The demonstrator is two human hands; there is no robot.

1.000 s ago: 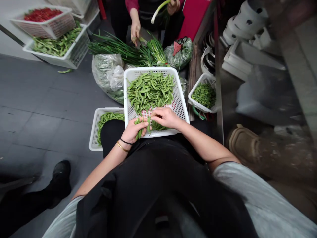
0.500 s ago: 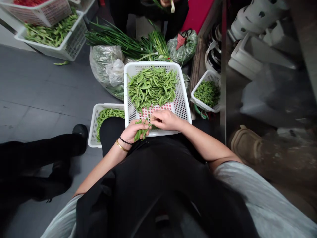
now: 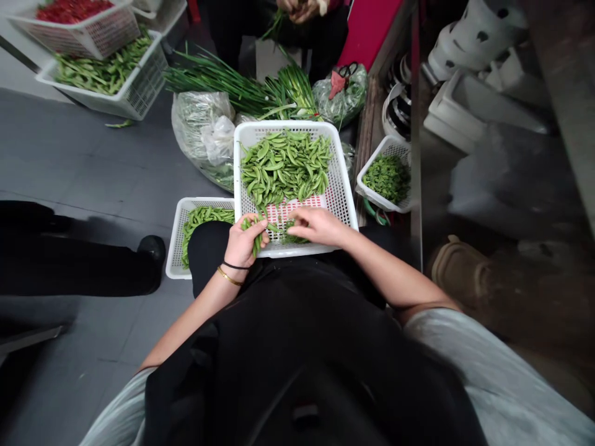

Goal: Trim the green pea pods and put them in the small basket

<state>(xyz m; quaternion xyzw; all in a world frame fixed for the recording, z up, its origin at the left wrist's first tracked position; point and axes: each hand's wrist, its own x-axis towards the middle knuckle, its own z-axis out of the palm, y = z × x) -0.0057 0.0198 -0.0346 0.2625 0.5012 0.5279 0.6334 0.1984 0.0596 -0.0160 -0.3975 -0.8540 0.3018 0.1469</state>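
Head view: left hand [image 3: 242, 244] curled around a small bunch of pods [image 3: 255, 230], fingers [image 3: 260, 228] pressed together over them, so the bunch sits in the palm and leaves the other hand free. Right hand [image 3: 316, 226] lies palm-down just right of those fingers, inside the near edge of the basket [image 3: 343, 204]; its fingertips [image 3: 292, 218] point toward the left hand and seem to pinch at a pod, but the grip is too small to tell for certain. Basket rests on the lap, so the pod heap [image 3: 284, 166] lies just beyond both sets of fingertips, within easy reach. A second basket [image 3: 175, 244] with more pods sits left of the left fingers, low on the floor, partly hidden by the knee. Past the heap: scallions [image 3: 242, 90], plastic bags [image 3: 204, 127]; right of the right fingers, a small basket of greens [image 3: 387, 176]. Far left, stacked baskets [image 3: 134, 99] cut off by the frame. Another person's hands [image 3: 302, 7] at the top edge, mostly cut off. A dark trouser leg and shoe [image 3: 151, 251] at left. Right side blurred, contents unclear
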